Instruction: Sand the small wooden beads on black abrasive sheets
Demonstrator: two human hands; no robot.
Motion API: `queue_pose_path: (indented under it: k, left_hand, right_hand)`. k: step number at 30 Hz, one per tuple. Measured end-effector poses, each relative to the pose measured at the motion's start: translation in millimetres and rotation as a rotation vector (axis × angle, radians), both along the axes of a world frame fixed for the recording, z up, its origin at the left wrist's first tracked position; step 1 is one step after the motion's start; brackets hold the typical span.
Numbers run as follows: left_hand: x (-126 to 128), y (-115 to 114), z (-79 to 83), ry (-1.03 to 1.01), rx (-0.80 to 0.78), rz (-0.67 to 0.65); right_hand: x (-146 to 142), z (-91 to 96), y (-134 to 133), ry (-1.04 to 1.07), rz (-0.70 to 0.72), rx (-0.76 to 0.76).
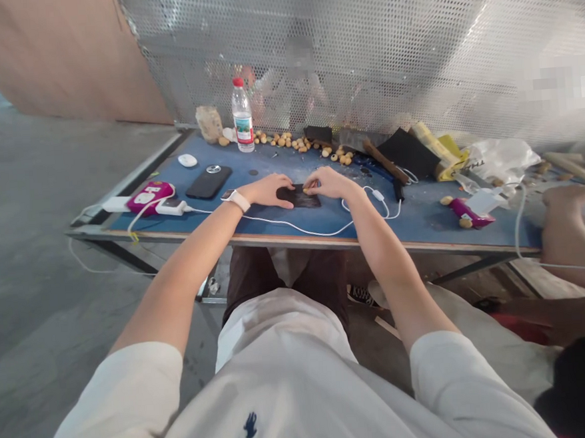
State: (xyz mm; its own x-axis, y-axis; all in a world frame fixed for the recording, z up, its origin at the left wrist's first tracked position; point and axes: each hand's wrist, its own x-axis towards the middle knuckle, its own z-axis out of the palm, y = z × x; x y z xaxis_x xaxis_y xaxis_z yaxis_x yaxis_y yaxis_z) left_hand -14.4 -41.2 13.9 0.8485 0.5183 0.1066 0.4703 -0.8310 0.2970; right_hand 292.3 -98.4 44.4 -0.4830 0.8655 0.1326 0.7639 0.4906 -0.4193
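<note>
A dark, scuffed rectangular sheet [305,198] that looks like sandpaper lies on the blue tabletop [273,227] in front of me. My left hand [269,190] rests on its left side, fingers stretched and thumb apart. Over the sheet's right part, my right hand [330,181] is closed in a pinch on a small yellow-brown piece [312,185], touching or just above the sheet. The piece is mostly covered by my fingers. Several similar round tan pieces [287,140] are scattered along the table's back.
A water bottle [243,119] stands at the back; a black phone [209,182] lies left. A magenta power strip [151,197] feeds a white cable [313,233] passing before my hands. Right are a wooden-handled tool [386,161], plastic bag [503,157] and another person's arm [568,226]. Perforated metal [360,47] rises behind.
</note>
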Motion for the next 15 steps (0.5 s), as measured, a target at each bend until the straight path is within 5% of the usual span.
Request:
queue_pose_path:
  k: [3,8,15]
  left_hand:
    - [-0.8,0.0,0.5,0.015,0.01,0.026]
    - [0.7,-2.2,2.7,0.047,0.001,0.021]
    - [1.1,-0.2,-1.5,0.029,0.031,0.042]
  right_hand:
    - [-1.9,-1.7,3.8,0.005,-0.031,0.061]
    - [3.2,2.3,1.8,0.02,0.037,-0.118]
    - [-3.0,0.9,2.4,-0.023,-0.029,0.056]
